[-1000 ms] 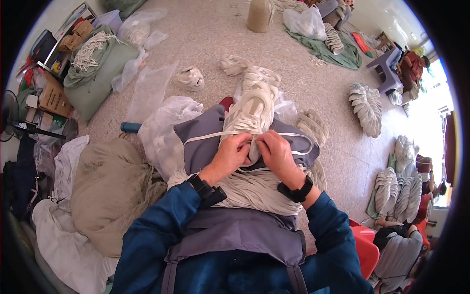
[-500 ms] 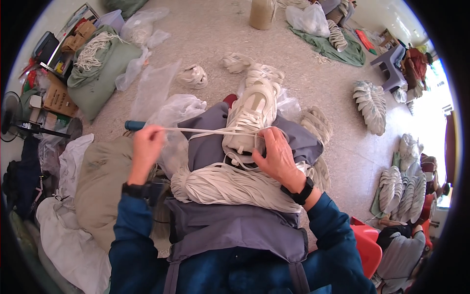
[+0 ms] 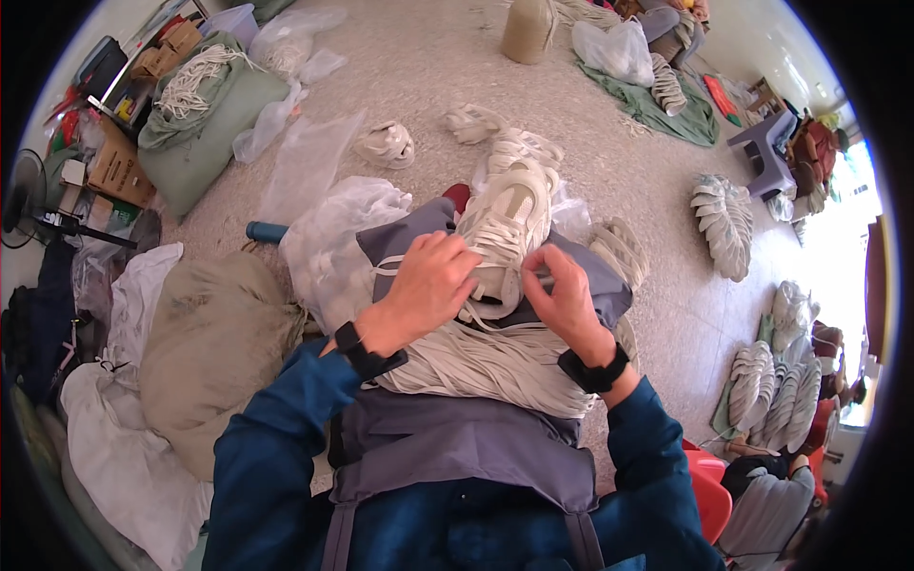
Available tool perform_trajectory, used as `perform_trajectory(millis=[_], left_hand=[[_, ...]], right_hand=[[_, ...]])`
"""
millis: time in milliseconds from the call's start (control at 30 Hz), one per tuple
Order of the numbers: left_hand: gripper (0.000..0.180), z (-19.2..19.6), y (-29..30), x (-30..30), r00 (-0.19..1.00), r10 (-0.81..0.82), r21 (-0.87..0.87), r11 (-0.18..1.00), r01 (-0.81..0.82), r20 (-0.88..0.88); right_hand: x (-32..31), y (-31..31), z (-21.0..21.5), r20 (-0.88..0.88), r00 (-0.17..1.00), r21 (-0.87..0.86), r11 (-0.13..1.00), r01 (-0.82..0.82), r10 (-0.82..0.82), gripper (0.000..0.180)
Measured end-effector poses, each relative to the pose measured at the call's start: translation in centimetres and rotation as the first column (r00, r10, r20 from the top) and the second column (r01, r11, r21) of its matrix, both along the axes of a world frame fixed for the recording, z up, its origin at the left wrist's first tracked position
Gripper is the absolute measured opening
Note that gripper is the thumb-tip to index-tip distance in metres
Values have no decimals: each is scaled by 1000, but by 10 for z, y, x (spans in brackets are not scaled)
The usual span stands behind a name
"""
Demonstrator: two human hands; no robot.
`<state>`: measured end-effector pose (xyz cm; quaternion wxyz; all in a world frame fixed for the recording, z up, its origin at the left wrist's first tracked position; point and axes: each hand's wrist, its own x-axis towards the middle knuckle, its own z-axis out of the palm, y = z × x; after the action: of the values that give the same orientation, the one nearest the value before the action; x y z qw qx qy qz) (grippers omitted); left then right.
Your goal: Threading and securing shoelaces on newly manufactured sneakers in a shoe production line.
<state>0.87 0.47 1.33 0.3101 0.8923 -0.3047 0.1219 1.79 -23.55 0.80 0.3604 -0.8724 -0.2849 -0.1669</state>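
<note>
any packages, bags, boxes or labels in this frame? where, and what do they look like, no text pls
Brown cardboard box: far left, open, rectangular.
Grey-blue plastic tub: top left, boxy.
Clear plastic bags: on the floor ahead-left, crumpled, see-through.
White plastic bag: top right, bulging.
Tan sack: beside the left hand, lumpy.
No screens visible.

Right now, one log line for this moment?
left hand: on shoe laces | right hand: pinching lace by shoe | lace bundle: on lap
</note>
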Motion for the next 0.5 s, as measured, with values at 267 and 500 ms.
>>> perform_trajectory(millis=[267,500], left_hand=[[3,-13,-16,22,996,-27,209,978,8,90],[3,-18,-15,23,981,7,165,986,-40,196]], right_hand=[[-14,-7,4,-537,842,-25,998,52,-57,14],[-17,19,8,-362,931,-162,987,-14,-47,20]])
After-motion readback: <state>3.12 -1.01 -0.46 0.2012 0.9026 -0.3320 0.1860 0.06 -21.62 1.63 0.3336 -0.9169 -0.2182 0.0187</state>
